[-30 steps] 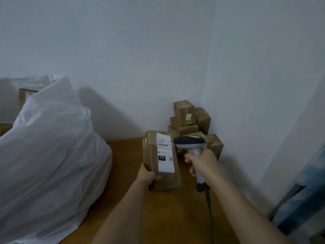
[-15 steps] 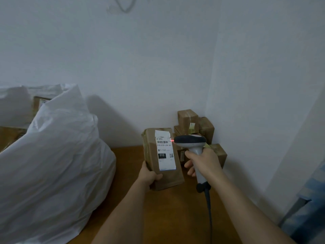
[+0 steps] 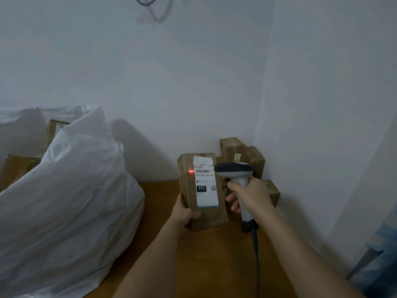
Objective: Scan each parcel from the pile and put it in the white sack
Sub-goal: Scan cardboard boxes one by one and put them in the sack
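My left hand [image 3: 185, 212] grips a brown parcel [image 3: 189, 190] by its lower left edge and holds it upright, its white shipping label [image 3: 205, 186] facing me. My right hand [image 3: 251, 195] holds a grey-and-white barcode scanner [image 3: 235, 171] just right of the label, its head pointing left. A red laser dot [image 3: 191, 171] glows on the parcel beside the barcode. The pile of brown parcels [image 3: 233, 148] is stacked in the wall corner behind the scanner. The big white sack [image 3: 71, 201] bulges on the left, its mouth at the upper left.
A wooden table [image 3: 214, 265] carries everything. The scanner's dark cable [image 3: 256, 254] runs down toward me. Cardboard boxes [image 3: 57, 127] show behind the sack at far left. White walls close off the back and right. Something blue [image 3: 378, 265] leans at the lower right.
The view has tilted up, so everything sits lower in the frame. A red scanner light has appeared and now falls left of the barcode. The hands keep their hold on parcel and scanner.
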